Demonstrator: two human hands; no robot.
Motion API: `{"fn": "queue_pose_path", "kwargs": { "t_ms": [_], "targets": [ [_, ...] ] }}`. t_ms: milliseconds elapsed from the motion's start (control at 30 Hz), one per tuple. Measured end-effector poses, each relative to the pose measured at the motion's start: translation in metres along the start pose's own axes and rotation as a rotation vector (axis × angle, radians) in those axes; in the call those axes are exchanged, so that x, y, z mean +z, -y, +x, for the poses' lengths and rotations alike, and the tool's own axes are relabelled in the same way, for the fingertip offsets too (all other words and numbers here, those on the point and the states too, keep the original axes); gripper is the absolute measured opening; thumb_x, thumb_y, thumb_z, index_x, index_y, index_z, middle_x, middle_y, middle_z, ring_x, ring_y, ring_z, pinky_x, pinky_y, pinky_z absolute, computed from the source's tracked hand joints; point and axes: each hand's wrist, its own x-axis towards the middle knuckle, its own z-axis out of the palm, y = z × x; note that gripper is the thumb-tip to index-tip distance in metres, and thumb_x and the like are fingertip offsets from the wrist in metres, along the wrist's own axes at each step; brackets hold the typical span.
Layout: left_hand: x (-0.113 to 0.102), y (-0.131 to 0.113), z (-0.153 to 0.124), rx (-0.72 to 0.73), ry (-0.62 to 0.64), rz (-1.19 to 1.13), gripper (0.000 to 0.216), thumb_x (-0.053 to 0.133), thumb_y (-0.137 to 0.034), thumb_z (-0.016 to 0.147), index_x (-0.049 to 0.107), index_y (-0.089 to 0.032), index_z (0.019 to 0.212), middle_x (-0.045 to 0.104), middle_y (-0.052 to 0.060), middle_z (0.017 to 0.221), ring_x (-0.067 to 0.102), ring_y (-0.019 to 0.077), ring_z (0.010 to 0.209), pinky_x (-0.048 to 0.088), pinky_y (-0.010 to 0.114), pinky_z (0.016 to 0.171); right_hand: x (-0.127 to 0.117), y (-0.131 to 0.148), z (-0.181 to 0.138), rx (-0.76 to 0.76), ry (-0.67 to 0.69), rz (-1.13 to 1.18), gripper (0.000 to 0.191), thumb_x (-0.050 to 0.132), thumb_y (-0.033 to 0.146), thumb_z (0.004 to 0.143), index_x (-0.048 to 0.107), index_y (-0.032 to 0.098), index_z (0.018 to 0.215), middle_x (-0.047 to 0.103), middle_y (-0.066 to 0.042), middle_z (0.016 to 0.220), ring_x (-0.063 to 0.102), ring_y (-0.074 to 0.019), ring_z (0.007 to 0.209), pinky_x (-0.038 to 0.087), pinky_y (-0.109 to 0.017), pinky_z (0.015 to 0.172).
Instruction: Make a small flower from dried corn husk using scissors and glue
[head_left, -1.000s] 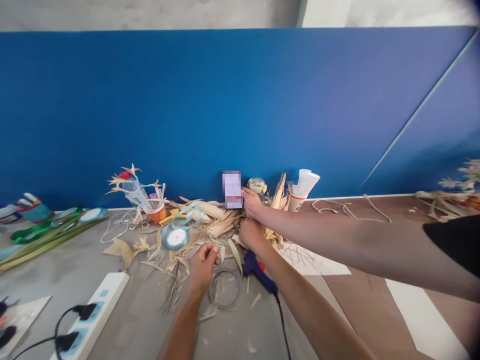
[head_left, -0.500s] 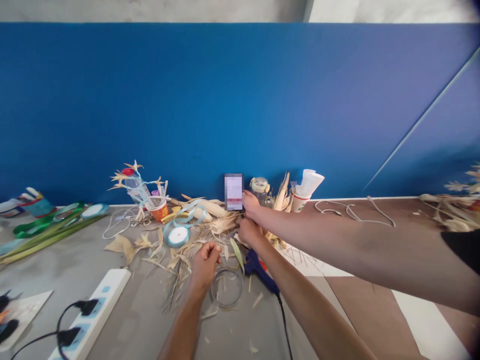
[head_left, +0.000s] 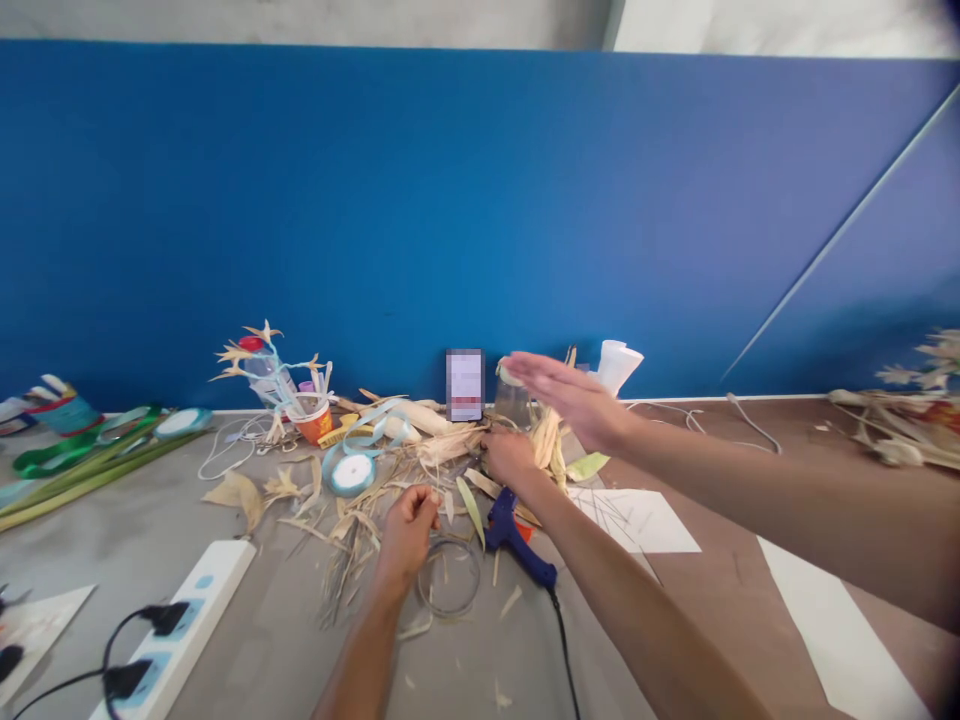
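Note:
My left hand (head_left: 409, 525) is curled into a fist on the grey table, right at the upper left rim of a thin wire ring (head_left: 450, 580). What its fingers pinch is hidden. My right hand (head_left: 510, 455) is closed in a pile of dried husks (head_left: 442, 445), just above a blue glue gun (head_left: 517, 545). Another person's hand (head_left: 574, 395) reaches in from the right. It hovers flat and open over husks (head_left: 546, 440), in front of a glass jar (head_left: 514, 400). A phone (head_left: 465, 385) leans on the blue wall.
A light blue ribbon spool (head_left: 352, 472), an orange cup of sticks (head_left: 313, 420) and a paper cup (head_left: 615, 365) stand around the pile. A white power strip (head_left: 180, 625) with black plugs lies front left. Green stems (head_left: 90, 470) lie left, white paper (head_left: 637, 518) right.
The other person's hand has lifted away from the phone, moved right and opened flat. My two hands have stayed almost where they were.

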Motion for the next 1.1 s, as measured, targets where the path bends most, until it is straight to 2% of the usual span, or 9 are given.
{"fn": "queue_pose_path", "kwargs": {
  "t_ms": [167, 500, 833, 933, 1100],
  "targets": [
    [-0.001, 0.001, 0.0, 0.034, 0.019, 0.036, 0.025, 0.053, -0.042, 0.072, 0.053, -0.018, 0.064, 0.05, -0.003, 0.05, 0.046, 0.0127, 0.051, 0.036, 0.025, 0.054, -0.002, 0.003, 0.006, -0.046, -0.054, -0.104, 0.03, 0.045, 0.013, 0.08, 0.068, 0.014, 0.099, 0.061, -0.016, 0.109, 0.052, -0.0268, 0.104, 0.036, -0.038, 0.086],
    [0.001, -0.002, -0.001, 0.013, 0.005, 0.019, 0.028, 0.054, -0.047, 0.069, 0.052, -0.02, 0.062, 0.049, -0.003, 0.049, 0.046, 0.0136, 0.05, 0.036, 0.025, 0.054, 0.003, -0.003, 0.026, -0.135, -0.074, -0.199, 0.028, 0.045, 0.011, 0.082, 0.07, 0.014, 0.095, 0.059, -0.017, 0.107, 0.049, -0.0255, 0.103, 0.035, -0.035, 0.085],
    [0.001, -0.003, -0.001, 0.015, 0.007, 0.043, 0.026, 0.053, -0.044, 0.07, 0.053, -0.019, 0.061, 0.05, -0.003, 0.048, 0.045, 0.0131, 0.05, 0.036, 0.024, 0.053, -0.035, -0.01, 0.002, -0.283, -0.278, -0.212, 0.028, 0.042, 0.016, 0.086, 0.066, 0.016, 0.099, 0.047, -0.014, 0.121, 0.036, -0.0278, 0.11, 0.031, -0.038, 0.088],
    [0.001, -0.006, -0.002, 0.015, 0.01, 0.047, 0.026, 0.053, -0.044, 0.071, 0.053, -0.019, 0.061, 0.051, -0.003, 0.049, 0.045, 0.0132, 0.049, 0.035, 0.025, 0.052, -0.046, -0.012, -0.006, -0.348, -0.355, -0.206, 0.025, 0.045, 0.014, 0.085, 0.067, 0.015, 0.096, 0.047, -0.014, 0.121, 0.035, -0.0277, 0.111, 0.029, -0.038, 0.09],
    [0.002, -0.009, -0.004, -0.005, 0.033, -0.022, 0.028, 0.055, -0.046, 0.07, 0.054, -0.019, 0.063, 0.049, -0.003, 0.05, 0.045, 0.0136, 0.051, 0.036, 0.025, 0.055, -0.068, -0.023, -0.021, -0.357, -0.449, -0.134, 0.024, 0.043, 0.014, 0.085, 0.065, 0.016, 0.096, 0.046, -0.013, 0.121, 0.039, -0.0269, 0.109, 0.03, -0.039, 0.091]
  ]
}}
